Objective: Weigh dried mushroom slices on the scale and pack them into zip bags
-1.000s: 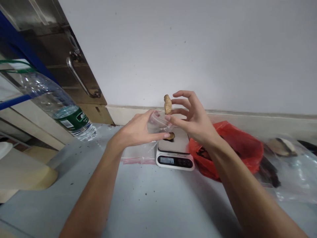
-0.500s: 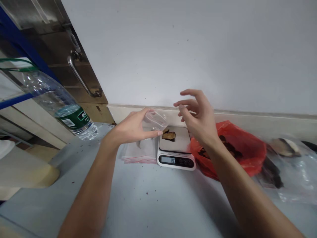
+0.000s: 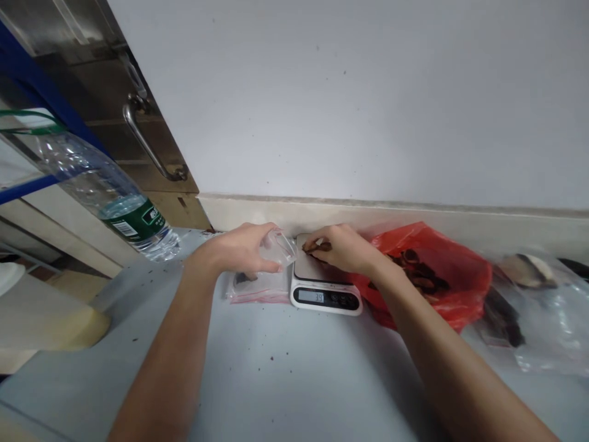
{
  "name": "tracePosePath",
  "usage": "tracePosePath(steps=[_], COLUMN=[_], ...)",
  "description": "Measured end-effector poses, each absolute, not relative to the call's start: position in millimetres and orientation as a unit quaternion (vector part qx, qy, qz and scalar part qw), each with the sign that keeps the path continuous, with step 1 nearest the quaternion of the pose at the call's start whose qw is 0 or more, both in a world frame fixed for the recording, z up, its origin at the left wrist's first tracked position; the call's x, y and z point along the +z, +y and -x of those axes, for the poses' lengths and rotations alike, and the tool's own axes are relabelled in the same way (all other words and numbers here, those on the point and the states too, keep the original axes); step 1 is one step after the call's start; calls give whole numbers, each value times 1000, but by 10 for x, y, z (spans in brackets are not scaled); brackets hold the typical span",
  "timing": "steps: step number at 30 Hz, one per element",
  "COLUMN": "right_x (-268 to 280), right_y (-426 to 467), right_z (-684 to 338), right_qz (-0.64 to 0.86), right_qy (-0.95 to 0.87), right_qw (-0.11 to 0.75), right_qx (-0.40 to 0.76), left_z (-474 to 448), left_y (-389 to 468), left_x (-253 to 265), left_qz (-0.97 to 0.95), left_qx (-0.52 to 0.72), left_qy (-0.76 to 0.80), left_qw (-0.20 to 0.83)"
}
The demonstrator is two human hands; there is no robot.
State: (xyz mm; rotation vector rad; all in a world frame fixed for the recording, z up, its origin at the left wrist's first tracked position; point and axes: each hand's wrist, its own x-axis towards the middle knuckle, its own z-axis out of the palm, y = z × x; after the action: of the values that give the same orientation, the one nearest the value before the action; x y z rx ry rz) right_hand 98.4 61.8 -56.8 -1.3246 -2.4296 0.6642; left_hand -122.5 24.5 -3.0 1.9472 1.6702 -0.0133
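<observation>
Fingers of the right hand [image 3: 343,245] pinch one brown piece [image 3: 323,247] between thumb and fingertips, low over the plate [image 3: 309,269] of the one scale [image 3: 326,300]; whether the piece touches the plate, I cannot tell. Two hands are at work. On the left hand [image 3: 243,248], the thumb points right and stands apart from the curled index finger, gripping one small clear bag [image 3: 283,248] whose mouth opens toward the scale. Both forearms reach up from the bottom edge and slant inward, the right one longer across the view and its wrist bent so that the fingers point left and down.

Under the left hand lies a stack of zip bags [image 3: 267,290], too closely layered to count. One dark piece [image 3: 246,277] shows there, whether in the held bag or below it being unclear. Digits 3 and 9 show on the scale's display.

Just right of the scale sits one red bag [image 3: 464,273], with several brown pieces [image 3: 421,276] inside, overlapping too much to count. Beyond it is a clear plastic bag [image 3: 559,325] near one pale, dark-edged piece [image 3: 527,270]. One bottle [image 3: 133,221] with a green label leans at the left, near one whitish container [image 3: 41,313] on the table [image 3: 294,380].
</observation>
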Motion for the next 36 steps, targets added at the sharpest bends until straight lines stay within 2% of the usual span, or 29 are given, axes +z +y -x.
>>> tracePosePath(steps=[5, 11, 18, 22, 26, 36], right_x=[-489, -255, -94, -71, -12, 2], right_y=[663, 543, 415, 391, 334, 290], right_z=[-1140, -1217, -1202, -1296, -1339, -1249], right_qz=[466, 353, 356, 316, 286, 339], right_qy=[-800, -780, -724, -774, -821, -784], right_qw=[226, 339, 484, 444, 406, 461], right_qx=[304, 391, 339, 323, 282, 241], left_z=[1154, 1118, 1130, 1149, 1150, 1089], left_y=[243, 260, 225, 168, 122, 138], left_x=[-77, -106, -5, 46, 74, 132], left_qz=[-737, -803, -801, -786, -776, -788], left_qx=[-18, 45, 174, 250, 266, 304], left_qy=[610, 545, 510, 479, 433, 446], left_qw=[290, 235, 261, 300, 373, 296])
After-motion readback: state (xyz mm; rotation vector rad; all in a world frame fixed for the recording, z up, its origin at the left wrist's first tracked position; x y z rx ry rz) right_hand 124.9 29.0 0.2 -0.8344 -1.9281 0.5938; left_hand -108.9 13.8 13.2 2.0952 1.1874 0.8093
